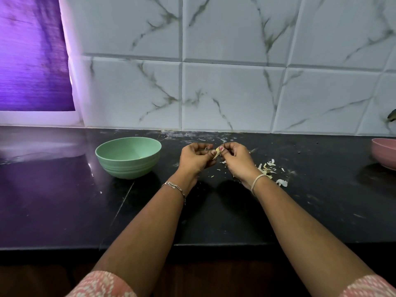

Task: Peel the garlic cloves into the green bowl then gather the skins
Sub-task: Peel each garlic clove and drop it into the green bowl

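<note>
Forearms (150, 228) over counter edge (64, 246); left hand (194, 158), right hand (236, 160) pinch garlic clove (217, 152)

The left sleeve (100, 285) and right sleeve (369, 286) are pink fabric with a small white print. A thin silver chain-link bracelet (174, 188) rings the wrist behind the left hand (194, 160); a plain pale cream band (257, 181) sits behind the right hand (237, 161).

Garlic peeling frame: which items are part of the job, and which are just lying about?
Job:
- green bowl
- garlic clove, pinched between left hand and right hand
- loose skins on the counter

Lying about:
- pink bowl, right edge
- purple panel, upper left
</note>
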Demonstrator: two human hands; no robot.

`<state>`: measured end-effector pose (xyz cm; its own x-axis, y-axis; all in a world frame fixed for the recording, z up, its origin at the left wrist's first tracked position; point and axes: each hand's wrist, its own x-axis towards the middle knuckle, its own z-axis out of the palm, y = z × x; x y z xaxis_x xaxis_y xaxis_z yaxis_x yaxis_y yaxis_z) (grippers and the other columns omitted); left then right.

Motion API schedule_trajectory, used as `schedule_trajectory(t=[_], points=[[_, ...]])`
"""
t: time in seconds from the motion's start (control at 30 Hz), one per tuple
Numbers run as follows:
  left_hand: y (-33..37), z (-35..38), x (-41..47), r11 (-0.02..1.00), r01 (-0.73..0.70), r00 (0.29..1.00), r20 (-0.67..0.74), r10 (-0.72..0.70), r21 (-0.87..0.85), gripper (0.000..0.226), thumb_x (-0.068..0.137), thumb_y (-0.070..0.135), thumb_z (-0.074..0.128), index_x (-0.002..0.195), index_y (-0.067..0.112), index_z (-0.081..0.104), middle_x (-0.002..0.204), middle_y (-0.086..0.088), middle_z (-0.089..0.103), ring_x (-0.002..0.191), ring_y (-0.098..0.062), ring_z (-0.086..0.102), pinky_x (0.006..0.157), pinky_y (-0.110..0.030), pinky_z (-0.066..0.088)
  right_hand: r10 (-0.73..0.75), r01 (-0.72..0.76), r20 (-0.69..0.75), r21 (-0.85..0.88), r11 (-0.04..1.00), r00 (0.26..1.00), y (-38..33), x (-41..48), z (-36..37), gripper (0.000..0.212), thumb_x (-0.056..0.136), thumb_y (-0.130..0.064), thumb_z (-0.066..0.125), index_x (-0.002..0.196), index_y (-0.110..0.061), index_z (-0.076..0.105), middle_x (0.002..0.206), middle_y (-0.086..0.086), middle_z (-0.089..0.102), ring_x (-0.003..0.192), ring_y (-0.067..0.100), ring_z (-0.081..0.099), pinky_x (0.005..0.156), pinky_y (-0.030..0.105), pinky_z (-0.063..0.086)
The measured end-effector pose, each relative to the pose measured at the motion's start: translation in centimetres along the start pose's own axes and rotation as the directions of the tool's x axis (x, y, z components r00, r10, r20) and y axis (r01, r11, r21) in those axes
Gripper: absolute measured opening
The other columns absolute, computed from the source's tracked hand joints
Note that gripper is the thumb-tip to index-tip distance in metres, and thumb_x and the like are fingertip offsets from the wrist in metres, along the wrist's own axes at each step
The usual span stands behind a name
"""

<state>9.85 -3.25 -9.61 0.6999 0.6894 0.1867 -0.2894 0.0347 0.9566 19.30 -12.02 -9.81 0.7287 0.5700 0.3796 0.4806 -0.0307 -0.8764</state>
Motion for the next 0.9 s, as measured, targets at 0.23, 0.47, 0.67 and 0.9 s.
schedule_trajectory(t=[0.23,0.47,0.67,0.9], points=[[0.2,0.0,-0.3,1.0,-0.013,1.0,0.01,0.013,0.007,0.02,0.084,-0.007,0.067,0.104,-0.007,0.063,0.078,-0.011,0.065,0.065,-0.011,0.065,0.062,-0.019,0.058,0.033,-0.033,0.006,0.171,0.985,0.999,-0.4,-0.4,-0.3,0.009,0.098,-0.007,0.054,0.099,-0.004,0.062,0.075,0.0,0.061,0.064,0.004,0.055,0.052,0.01,0.044],[0.4,0.1,-0.8,0.999,-0.05,0.997,0.059,0.049,0.017,0.017,0.083,-0.005,0.069,0.099,-0.002,0.065,0.079,-0.01,0.067,0.062,-0.007,0.067,0.064,-0.019,0.058,0.054,-0.053,-0.001,0.164,0.985,0.999,-0.6,-0.5,-0.3,0.012,0.099,-0.011,0.052,0.092,-0.01,0.062,0.074,0.001,0.062,0.063,0.007,0.056,0.054,0.015,0.046],[0.2,0.3,-0.5,0.995,-0.079,0.996,-0.039,0.082,0.066,0.011,0.081,0.003,0.074,0.089,0.006,0.066,0.082,-0.015,0.068,0.07,-0.022,0.066,0.065,-0.029,0.058,0.102,-0.09,-0.039,0.239,0.967,0.994,-1.0,-0.7,-0.4,0.015,0.096,-0.021,0.06,0.089,-0.009,0.066,0.072,0.0,0.064,0.062,0.011,0.056,0.057,0.024,0.045],[0.3,0.2,-0.6,0.967,-0.148,0.987,-0.025,0.156,0.209,0.019,0.078,-0.002,0.076,0.087,0.013,0.068,0.085,-0.009,0.068,0.075,-0.021,0.066,0.078,-0.036,0.059,0.144,-0.14,0.017,0.361,0.922,0.989,-1.8,-1.5,-0.9,0.006,0.088,-0.007,0.068,0.081,-0.007,0.069,0.077,0.009,0.067,0.065,0.014,0.056,0.059,0.021,0.044]])
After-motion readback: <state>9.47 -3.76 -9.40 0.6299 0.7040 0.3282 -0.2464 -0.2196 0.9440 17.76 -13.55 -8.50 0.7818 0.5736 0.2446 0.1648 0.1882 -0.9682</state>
